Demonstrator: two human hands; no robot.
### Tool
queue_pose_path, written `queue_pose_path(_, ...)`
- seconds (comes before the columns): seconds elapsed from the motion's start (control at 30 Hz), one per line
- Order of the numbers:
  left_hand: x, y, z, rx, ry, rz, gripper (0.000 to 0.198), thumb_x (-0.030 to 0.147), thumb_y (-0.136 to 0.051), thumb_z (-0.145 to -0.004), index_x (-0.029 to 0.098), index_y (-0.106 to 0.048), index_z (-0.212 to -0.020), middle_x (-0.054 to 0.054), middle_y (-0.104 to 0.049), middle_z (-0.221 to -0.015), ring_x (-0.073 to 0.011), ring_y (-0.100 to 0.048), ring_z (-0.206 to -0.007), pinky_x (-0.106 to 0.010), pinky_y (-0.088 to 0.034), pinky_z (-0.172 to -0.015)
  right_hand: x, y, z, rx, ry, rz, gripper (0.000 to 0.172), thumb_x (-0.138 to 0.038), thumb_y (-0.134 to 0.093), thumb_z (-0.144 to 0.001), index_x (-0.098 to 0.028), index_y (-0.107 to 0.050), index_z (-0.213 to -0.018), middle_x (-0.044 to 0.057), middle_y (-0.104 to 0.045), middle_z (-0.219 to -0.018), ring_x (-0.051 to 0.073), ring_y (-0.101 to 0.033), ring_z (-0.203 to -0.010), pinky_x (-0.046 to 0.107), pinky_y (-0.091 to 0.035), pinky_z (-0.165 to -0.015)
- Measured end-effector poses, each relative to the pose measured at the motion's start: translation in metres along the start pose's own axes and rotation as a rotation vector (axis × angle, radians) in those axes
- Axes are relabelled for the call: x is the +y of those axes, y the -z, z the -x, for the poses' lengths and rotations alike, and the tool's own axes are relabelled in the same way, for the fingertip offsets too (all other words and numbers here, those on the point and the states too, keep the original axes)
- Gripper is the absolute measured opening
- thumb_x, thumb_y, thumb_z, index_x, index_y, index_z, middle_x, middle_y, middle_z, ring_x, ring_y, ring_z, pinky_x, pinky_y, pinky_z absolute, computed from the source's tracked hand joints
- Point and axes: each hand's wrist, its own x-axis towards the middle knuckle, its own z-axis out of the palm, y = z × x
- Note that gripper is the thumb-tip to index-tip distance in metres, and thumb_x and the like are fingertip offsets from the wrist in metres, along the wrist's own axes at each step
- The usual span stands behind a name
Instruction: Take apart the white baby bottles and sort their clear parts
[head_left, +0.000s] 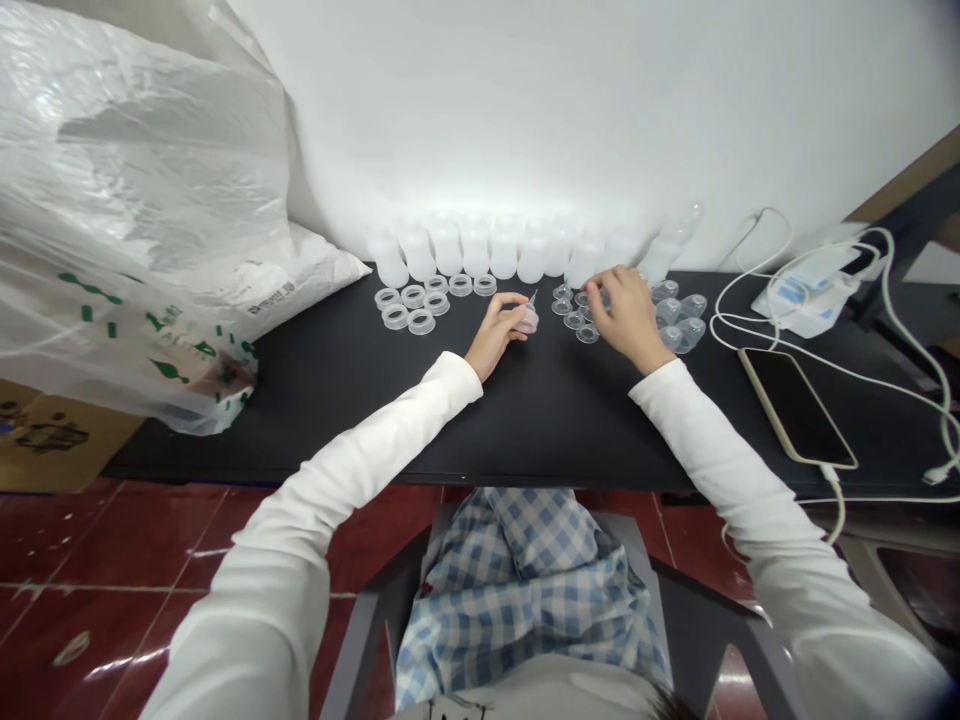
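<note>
My left hand (501, 332) is closed around a translucent screw ring (528, 320), with a thin pointed clear piece rising from it. To its right, my right hand (624, 312) hangs over several clear bottle nipples (574, 320), its thumb and fingertips drawn together. Whatever is between those fingertips is too small to make out. Several more screw rings (421, 322) lie flat at the left. Translucent baby bottles (475, 246) stand in a row along the wall. Clear dome caps (689, 332) lie beyond my right hand, partly hidden by it.
A taller bottle with a clear dome top (672, 243) ends the row. At the right lie a phone (798, 408), white cables (825, 352) and a white power strip (810, 290). A big white plastic bag (150, 150) and a printed bag (135, 330) crowd the black table's (360, 420) left end.
</note>
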Motion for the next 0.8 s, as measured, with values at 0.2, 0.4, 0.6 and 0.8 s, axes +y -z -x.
queue_pose_path(0.2,-0.011,0.007,-0.005,-0.002,-0.036,-0.013,0.045,0.016,-0.078,-0.077,0.024,-0.058,-0.117,0.003,-0.069,-0.094,-0.0119,-0.069,-0.093,-0.026,-0.052,-0.086,0.028,0.012,-0.032,0.114,-0.158,0.064,0.039,-0.038,-0.051,-0.104,-0.014,-0.055,-0.134,0.027,-0.053,-0.139,0.039,-0.05,-0.129,0.062,-0.04,-0.108)
queue_pose_path(0.4,-0.017,0.013,-0.01,-0.112,-0.123,-0.031,0.058,0.022,-0.089,-0.064,0.024,-0.062,-0.115,-0.003,-0.072,-0.114,-0.0181,-0.067,-0.114,-0.035,-0.053,-0.104,0.061,0.009,-0.073,-0.029,-0.248,0.153,0.035,-0.037,-0.052,-0.105,-0.007,-0.062,-0.121,0.032,-0.052,-0.14,0.037,-0.046,-0.133,0.055,-0.039,-0.106)
queue_pose_path(0.6,-0.02,0.016,-0.013,-0.115,-0.151,-0.089,0.067,0.029,-0.094,-0.06,0.025,-0.06,-0.117,-0.007,-0.071,-0.124,-0.0218,-0.067,-0.12,-0.038,-0.054,-0.105,0.07,0.001,-0.074,0.006,-0.238,0.149,0.027,-0.04,-0.057,-0.104,-0.014,-0.064,-0.104,0.021,-0.064,-0.115,0.04,-0.052,-0.123,0.064,-0.039,-0.103)
queue_pose_path(0.8,-0.025,0.018,-0.02,0.075,-0.188,-0.038,0.063,0.03,-0.092,-0.066,0.023,-0.057,-0.117,-0.009,-0.066,-0.131,-0.0209,-0.066,-0.123,-0.039,-0.05,-0.111,0.017,0.032,-0.06,0.333,-0.297,0.084,0.03,-0.045,-0.048,-0.109,-0.018,-0.061,-0.11,0.024,-0.059,-0.126,0.033,-0.05,-0.117,0.056,-0.037,-0.105)
